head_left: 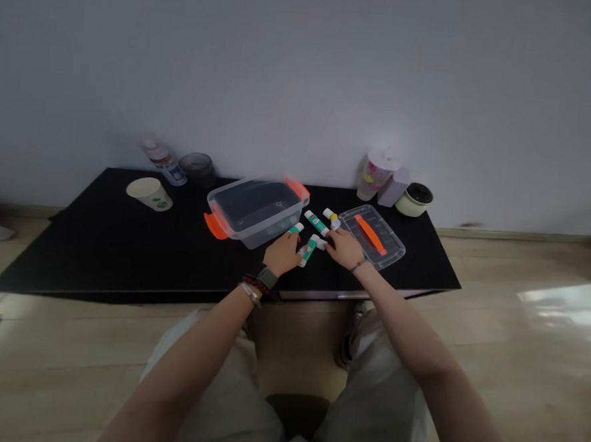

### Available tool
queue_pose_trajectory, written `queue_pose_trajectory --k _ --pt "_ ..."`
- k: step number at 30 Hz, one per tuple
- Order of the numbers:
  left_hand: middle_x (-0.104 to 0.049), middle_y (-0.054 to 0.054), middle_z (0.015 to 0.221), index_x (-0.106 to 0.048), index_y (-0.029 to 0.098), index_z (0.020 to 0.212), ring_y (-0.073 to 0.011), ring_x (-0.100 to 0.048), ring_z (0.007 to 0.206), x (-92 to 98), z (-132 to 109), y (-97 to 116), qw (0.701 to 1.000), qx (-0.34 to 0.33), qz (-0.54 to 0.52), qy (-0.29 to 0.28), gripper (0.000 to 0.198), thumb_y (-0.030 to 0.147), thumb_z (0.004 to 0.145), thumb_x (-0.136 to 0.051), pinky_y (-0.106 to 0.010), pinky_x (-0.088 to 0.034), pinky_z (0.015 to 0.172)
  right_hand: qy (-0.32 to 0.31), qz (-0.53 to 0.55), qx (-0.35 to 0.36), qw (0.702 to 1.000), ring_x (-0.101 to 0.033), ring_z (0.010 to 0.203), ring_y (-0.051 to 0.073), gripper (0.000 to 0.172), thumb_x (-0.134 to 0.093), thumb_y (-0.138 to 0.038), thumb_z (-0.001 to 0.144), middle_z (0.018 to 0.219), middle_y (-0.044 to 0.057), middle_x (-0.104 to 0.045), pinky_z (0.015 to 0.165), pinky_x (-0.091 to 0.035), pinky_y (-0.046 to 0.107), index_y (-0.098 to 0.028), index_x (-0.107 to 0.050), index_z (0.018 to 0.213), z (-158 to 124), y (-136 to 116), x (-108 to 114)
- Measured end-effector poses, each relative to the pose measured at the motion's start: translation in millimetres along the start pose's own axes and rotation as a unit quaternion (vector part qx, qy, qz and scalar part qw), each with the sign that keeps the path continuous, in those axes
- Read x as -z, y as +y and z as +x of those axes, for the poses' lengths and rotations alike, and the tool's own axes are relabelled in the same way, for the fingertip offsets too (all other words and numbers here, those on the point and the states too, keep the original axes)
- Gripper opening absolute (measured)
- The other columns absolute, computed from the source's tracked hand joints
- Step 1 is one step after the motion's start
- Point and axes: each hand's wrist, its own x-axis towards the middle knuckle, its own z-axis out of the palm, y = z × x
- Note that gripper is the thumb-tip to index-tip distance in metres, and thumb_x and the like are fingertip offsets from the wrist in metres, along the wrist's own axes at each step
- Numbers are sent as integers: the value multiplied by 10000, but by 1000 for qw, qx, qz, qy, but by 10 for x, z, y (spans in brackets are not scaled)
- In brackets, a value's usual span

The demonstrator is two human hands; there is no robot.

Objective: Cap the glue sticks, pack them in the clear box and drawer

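– We record the left hand (282, 253) lying over one glue stick (296, 228); whether it grips, we cannot tell. The right hand (344, 249) lies flat on the bench (98, 249), fingers spread, tips touching a second glue stick (308, 250).

– Agreed. Two further sticks (317, 222) lie between the clear box (215, 204) and its lid (394, 250). We judge gathering in hand; any lift calls for fingers closing first.
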Motion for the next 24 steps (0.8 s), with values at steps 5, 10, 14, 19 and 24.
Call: queue_pose_trajectory --k 5,10,14,19,24 --pt "-591 -183 1231 -559 130 1197 -320 -558 1142 -226 9 210 994 -23 108 8 352 372 953 -488 -377 -469 821 -11 -89 32 995 -495 1204 280 325 -515 -268 961 1289 153 -582 874 -461 329 -171 -564 1268 33 -88 -146" --pt "-613 -206 1173 -560 94 1218 -334 -534 1160 -390 64 255 987 -50 154 12 353 292 929 -523 -411 -456 874 -39 -111 28 993 -507 1185 280 310 -482 -218 965 1250 158 -605 892 -454 330 -161 -544 1263 31 -135 -252" --pt "-637 -199 1150 -613 106 1137 -330 -563 1154 -340 82 221 991 -24 134 0 269 231 918 -519 -400 -462 875 -9 -45 -9 999 -526 1186 284 354 -527 -242 943 1245 172 -606 910 -448 331 -140 -532 1282 14 -95 -191" --pt "-680 -144 1106 -634 148 1053 -289 -642 1066 -154 33 164 996 0 -89 -27 232 323 928 -547 -378 -490 879 78 294 -85 949 -612 914 191 307 -487 -333 942 1047 81 -661 799 -477 307 -174 -573 1191 78 77 49" --pt "-649 -104 1131 -565 179 1148 -203 -714 859 22 -160 196 889 30 -443 -116 357 430 900 -620 -316 -558 715 24 623 -148 768 -526 603 98 290 -636 -459 814 788 0 -603 486 -351 213 -190 -586 911 42 59 232"
